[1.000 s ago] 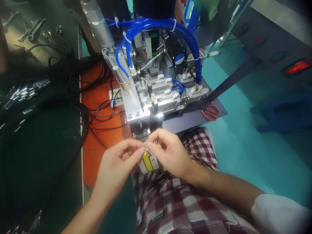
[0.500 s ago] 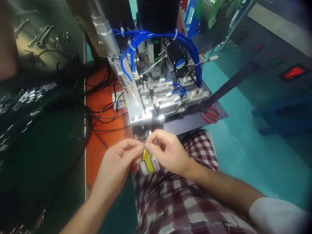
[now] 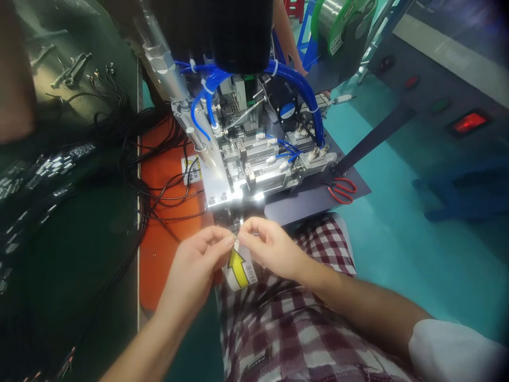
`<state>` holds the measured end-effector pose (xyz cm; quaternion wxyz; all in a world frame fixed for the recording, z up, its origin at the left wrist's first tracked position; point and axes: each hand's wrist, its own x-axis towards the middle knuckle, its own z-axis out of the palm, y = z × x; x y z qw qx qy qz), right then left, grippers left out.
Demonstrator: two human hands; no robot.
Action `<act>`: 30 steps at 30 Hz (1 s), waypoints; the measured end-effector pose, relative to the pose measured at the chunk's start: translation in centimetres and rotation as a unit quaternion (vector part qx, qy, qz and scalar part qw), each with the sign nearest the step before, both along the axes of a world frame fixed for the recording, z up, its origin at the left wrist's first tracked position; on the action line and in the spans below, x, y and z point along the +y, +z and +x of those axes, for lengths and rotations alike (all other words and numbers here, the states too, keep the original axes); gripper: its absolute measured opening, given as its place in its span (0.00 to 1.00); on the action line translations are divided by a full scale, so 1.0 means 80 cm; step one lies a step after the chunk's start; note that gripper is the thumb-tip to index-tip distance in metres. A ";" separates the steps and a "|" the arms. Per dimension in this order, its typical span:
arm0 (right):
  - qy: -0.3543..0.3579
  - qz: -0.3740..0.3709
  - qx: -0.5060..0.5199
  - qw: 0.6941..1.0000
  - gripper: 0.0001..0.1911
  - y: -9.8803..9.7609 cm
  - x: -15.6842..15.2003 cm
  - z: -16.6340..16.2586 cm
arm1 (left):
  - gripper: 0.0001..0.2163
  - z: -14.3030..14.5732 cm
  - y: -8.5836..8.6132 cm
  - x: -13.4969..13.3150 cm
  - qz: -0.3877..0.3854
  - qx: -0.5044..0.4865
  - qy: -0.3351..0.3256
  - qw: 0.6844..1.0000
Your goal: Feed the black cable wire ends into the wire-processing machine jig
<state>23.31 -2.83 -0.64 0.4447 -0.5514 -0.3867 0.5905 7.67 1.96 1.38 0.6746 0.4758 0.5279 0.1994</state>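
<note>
My left hand (image 3: 195, 265) and my right hand (image 3: 267, 248) meet fingertip to fingertip just below the front of a small metal machine (image 3: 246, 164) with blue air hoses (image 3: 298, 85). Both hands are closed in a pinch on something tiny between them, too small to name. Right under the pinch sits a white label with a yellow arrow (image 3: 239, 268). My lap in checked red and white cloth (image 3: 286, 323) lies beneath my right forearm.
Many black wires (image 3: 131, 154) lie over an orange mat (image 3: 167, 233) and the dark green table (image 3: 71, 254) at left. Red-handled scissors (image 3: 341, 189) rest on a dark plate right of the machine. A wire reel (image 3: 342, 21) stands behind. A red lit switch (image 3: 469, 122) glows at far right.
The view has tilted slightly, with the machine sitting lower and more of the reel showing. My hands keep the same pinch below the machine front, shifted a little upward and left.
</note>
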 end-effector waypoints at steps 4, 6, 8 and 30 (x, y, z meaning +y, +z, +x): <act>-0.007 -0.003 -0.003 1.000 0.10 -0.005 0.004 0.013 | 0.16 0.006 0.004 0.014 -0.040 -0.016 -0.002 0.999; -0.013 0.058 -0.098 0.993 0.11 -0.006 0.006 0.017 | 0.17 0.007 0.004 0.017 -0.066 -0.004 -0.007 0.998; 0.004 0.123 -0.182 0.976 0.10 -0.007 0.008 0.019 | 0.17 0.008 0.001 0.019 -0.077 0.009 -0.015 0.997; -0.030 0.173 -0.146 0.974 0.08 -0.017 0.016 0.008 | 0.14 0.011 -0.015 0.032 -0.037 -0.026 0.023 0.999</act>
